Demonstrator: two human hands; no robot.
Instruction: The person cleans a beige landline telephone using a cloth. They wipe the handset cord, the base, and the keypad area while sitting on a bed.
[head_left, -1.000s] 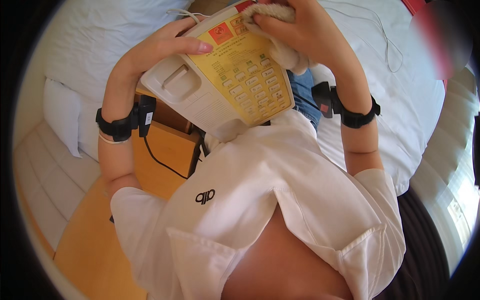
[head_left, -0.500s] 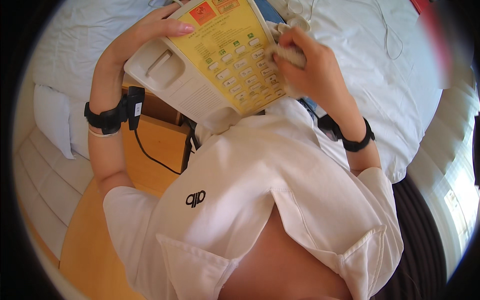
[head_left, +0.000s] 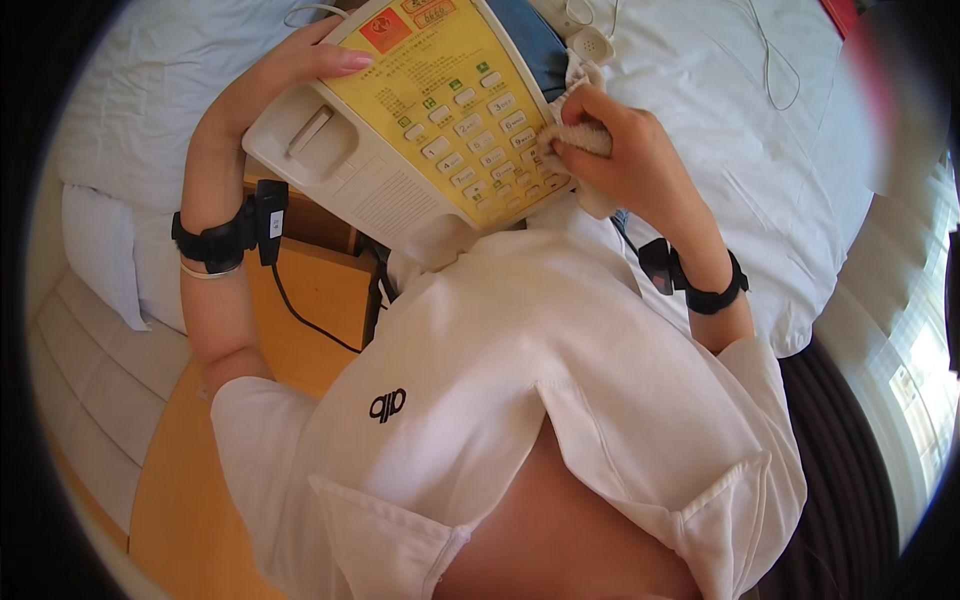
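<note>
A white desk telephone (head_left: 390, 200) with a yellow keypad face is tilted up in front of my body, its handset cradle bare. My left hand (head_left: 300, 62) grips its far left edge, thumb on the yellow face and the other fingers hidden behind. In my closed right hand (head_left: 640, 150) is a bunched white cloth (head_left: 588, 138), whose folded edge touches the lower right keys. Part of that cloth hangs below the fingers. Beyond the right hand, the white handset (head_left: 590, 44) rests on the bed, partly covered.
A bed with white sheets (head_left: 720, 140) spreads out ahead and to the right. White pillows (head_left: 100, 250) lie at the left, near a wooden table (head_left: 310, 290). A thin cord (head_left: 775, 60) loops over the sheet. Sheer curtains (head_left: 890, 300) hang at the far right.
The cloth in my right hand has slid down the keypad's right side, toward me. The telephone has shifted slightly left in my left hand's grip.
</note>
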